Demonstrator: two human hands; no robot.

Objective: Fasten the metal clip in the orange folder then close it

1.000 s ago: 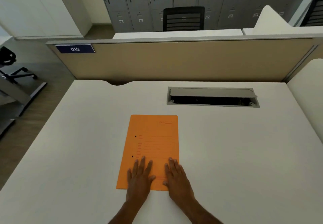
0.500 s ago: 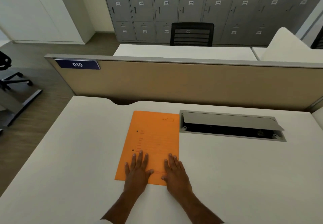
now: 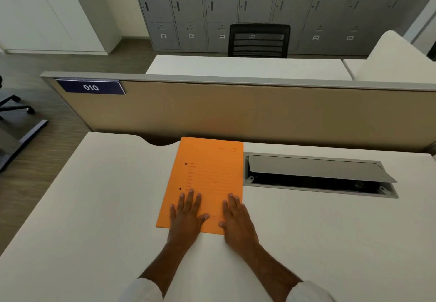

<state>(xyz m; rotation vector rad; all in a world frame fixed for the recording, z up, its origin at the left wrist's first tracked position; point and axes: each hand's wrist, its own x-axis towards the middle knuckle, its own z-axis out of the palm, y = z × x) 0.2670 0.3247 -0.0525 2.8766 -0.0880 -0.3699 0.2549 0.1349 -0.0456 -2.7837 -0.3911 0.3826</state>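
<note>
Folder (image 3: 207,183) lay shut on the worktop (image 3: 306,242), long axis running away from the person, punched edge to the left; the clip was hidden inside. Left hand (image 3: 186,216) and right hand (image 3: 236,221) pressed flat on its near end, fingers spread, gripping nothing. By my reading the closing step was all but done, so the next move called only for lifting both palms off.

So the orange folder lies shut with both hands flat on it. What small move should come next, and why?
Probably lift both hands straight off and stop. The orange folder already lies closed and flat on the desk, and the left hand and right hand only rest open on its near end. The clip is hidden under the cover, so whether it is fastened cannot be checked.
</note>
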